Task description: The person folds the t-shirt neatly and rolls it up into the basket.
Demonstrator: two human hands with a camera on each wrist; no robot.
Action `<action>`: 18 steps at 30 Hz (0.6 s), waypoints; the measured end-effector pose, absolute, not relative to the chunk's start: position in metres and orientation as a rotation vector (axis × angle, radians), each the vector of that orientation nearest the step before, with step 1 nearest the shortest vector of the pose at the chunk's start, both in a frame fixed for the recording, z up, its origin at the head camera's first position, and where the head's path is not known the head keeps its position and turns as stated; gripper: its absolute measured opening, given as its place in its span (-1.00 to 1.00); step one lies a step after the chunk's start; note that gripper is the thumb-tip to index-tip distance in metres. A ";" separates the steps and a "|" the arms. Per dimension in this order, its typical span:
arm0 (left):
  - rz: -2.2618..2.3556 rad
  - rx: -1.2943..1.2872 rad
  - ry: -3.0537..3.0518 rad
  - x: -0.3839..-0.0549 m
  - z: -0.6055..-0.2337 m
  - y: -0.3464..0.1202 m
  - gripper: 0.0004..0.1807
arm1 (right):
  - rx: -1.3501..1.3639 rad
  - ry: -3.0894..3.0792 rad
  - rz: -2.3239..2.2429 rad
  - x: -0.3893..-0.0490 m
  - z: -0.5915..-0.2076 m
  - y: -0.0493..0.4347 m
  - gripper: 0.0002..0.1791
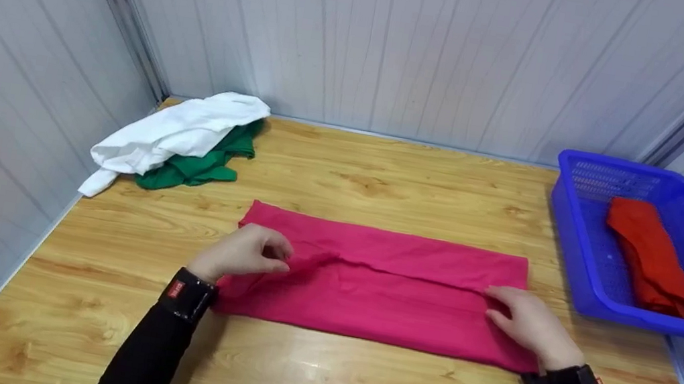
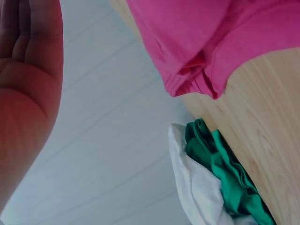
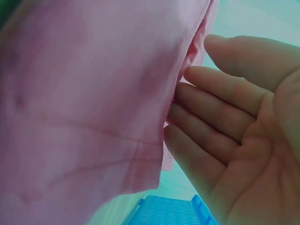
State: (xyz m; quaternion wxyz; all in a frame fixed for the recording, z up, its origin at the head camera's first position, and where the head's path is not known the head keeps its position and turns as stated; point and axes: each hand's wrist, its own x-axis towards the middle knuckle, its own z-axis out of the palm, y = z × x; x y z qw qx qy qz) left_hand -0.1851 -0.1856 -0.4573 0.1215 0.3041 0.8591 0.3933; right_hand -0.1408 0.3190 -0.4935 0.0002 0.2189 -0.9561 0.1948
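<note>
A pink garment (image 1: 405,316), folded into a long flat strip, lies crosswise on the wooden table. Its upper layer has a loose edge along the middle and wrinkles toward the left end. Over that left end is my left hand (image 1: 248,251), thumb and fingers apart with nothing visible between them. In the left wrist view, part of the left palm (image 2: 30,79) appears beside the pink cloth (image 2: 187,37). My right hand (image 1: 529,323) is at the right end; the right wrist view shows its loosely extended fingers (image 3: 211,101) at the edge of the cloth (image 3: 108,93).
A white garment (image 1: 189,125) lies over a green one (image 1: 200,167) in a loose heap at the back left. On the right stands a blue plastic basket (image 1: 588,269) holding a folded orange-red garment (image 1: 654,256). Pale panel walls (image 1: 384,42) enclose the table (image 1: 301,375) at the back and sides.
</note>
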 end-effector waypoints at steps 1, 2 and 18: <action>1.130 0.914 2.509 -0.185 -0.458 -0.184 -0.89 | 0.690 -3.002 0.612 -0.141 -0.494 0.319 -0.59; 1.103 0.942 2.515 -0.184 -0.458 -0.183 -0.92 | 0.691 -3.000 0.615 -0.141 -0.494 0.319 -0.59; 0.816 1.128 2.560 -0.167 -0.474 -0.157 -0.95 | 0.679 -2.995 0.620 -0.140 -0.494 0.320 -0.58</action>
